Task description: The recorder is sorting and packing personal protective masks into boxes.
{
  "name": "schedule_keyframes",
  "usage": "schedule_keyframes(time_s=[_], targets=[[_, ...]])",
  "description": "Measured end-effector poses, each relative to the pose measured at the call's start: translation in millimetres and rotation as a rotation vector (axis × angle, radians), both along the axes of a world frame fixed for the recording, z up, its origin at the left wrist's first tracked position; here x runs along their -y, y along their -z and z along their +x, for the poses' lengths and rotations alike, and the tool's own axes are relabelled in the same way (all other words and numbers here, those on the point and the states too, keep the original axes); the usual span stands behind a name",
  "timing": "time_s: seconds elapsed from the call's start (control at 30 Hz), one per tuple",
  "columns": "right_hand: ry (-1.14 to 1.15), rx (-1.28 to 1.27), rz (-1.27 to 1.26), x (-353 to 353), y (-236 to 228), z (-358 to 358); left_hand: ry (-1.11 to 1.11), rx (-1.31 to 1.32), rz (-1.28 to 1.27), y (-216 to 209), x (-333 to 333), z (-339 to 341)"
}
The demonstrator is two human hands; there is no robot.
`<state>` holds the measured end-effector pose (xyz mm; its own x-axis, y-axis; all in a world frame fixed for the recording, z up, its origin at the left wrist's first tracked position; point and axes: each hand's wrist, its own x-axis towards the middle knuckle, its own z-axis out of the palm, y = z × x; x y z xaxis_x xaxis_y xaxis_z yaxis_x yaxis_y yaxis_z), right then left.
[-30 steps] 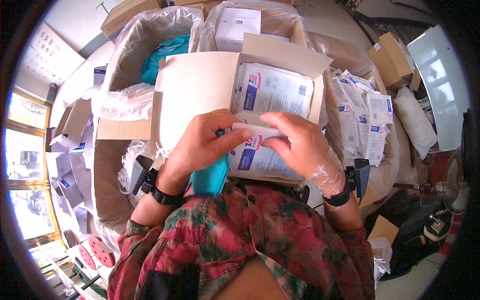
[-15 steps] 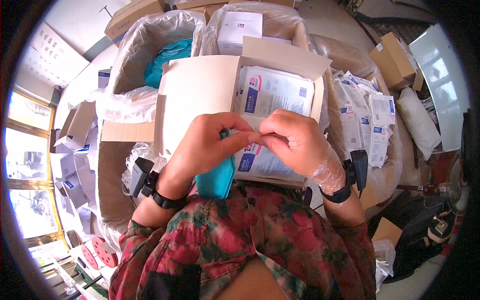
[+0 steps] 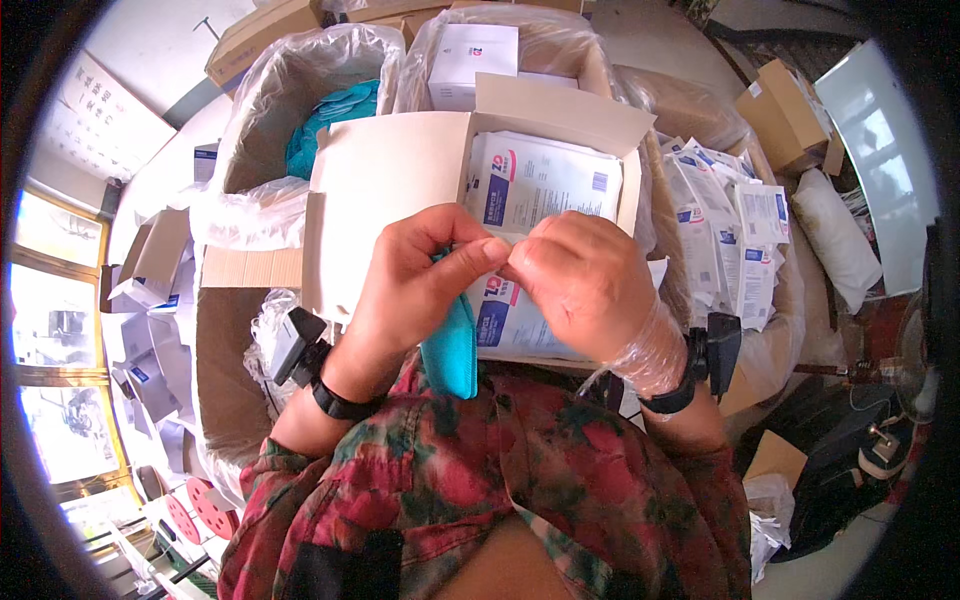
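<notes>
My left hand (image 3: 415, 275) is closed on a folded teal face mask (image 3: 455, 350), which hangs below its fingers in front of my shirt. Thumb and fingertips pinch close to those of my right hand (image 3: 580, 280), and the two hands nearly touch. The right fingers are curled tight; whatever they grip is too small or hidden to make out. Clear film is wrapped round my right wrist. Under both hands lies an open white carton (image 3: 385, 190) with flat white printed packets (image 3: 550, 180) in two stacks, partly covered by my hands.
Behind the carton stand a plastic-lined box (image 3: 245, 130) with teal masks (image 3: 340, 110) and another holding white boxes (image 3: 475, 60). White packets (image 3: 735, 230) fill a lined box on the right. Opened white cartons (image 3: 150, 330) pile up on the left beside windows.
The right hand has turned over, its back now facing up and fingers curled more tightly. The left hand has shifted slightly, and the mask has swung right and hangs narrower.
</notes>
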<state>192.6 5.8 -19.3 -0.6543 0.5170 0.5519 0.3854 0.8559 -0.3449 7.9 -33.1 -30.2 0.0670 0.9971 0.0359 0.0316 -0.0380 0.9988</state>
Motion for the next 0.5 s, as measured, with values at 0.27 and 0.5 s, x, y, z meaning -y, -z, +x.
schedule_keyframes(time_s=[0.27, 0.5], targets=[[0.081, 0.151, 0.234, 11, -3, 3, -0.027, -0.006, -0.039, 6, -5, 7], [-0.161, 0.0, 0.158, 36, -18, 10, -0.31, -0.121, 0.016, 37, -38, -26]])
